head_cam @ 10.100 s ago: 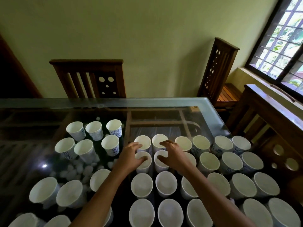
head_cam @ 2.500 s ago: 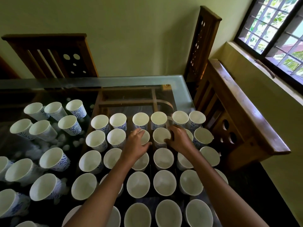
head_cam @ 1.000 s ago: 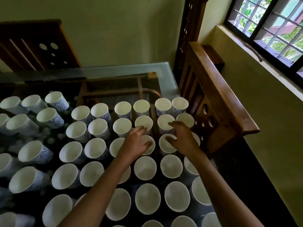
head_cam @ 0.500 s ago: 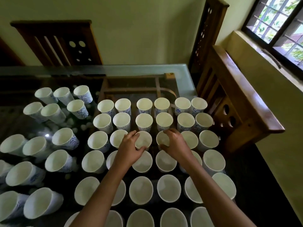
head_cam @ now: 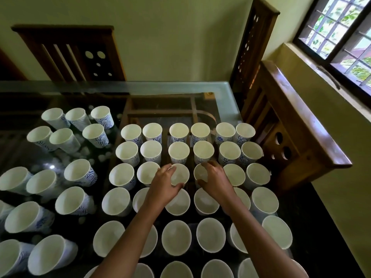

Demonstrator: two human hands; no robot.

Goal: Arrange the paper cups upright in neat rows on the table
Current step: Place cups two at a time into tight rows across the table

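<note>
Mid-alignment, third row of the grid. Left hand [head_cam: 164, 186] curls round a white paper cup [head_cam: 180, 173], right hand [head_cam: 217, 182] pinches the neighbouring cup [head_cam: 200, 172]. Both cups stand upright on the glass-topped table [head_cam: 140, 87]. Next, I'd guess: square both up, then bring in the loose cups at left [head_cam: 80, 173].

We see paper cups [head_cam: 178, 152] with matt white insides and a blue print on their smooth outer walls. The worktop [head_cam: 170, 90] is glass, glossy and see-through, with a pale, frosted-looking edge and a bright glint of light on it. Beneath it we make out a brown wooden frame [head_cam: 160, 114]. The chairs [head_cam: 70, 51] are dark wood with a polished sheen. The wall [head_cam: 170, 27] is matt paint.
</note>
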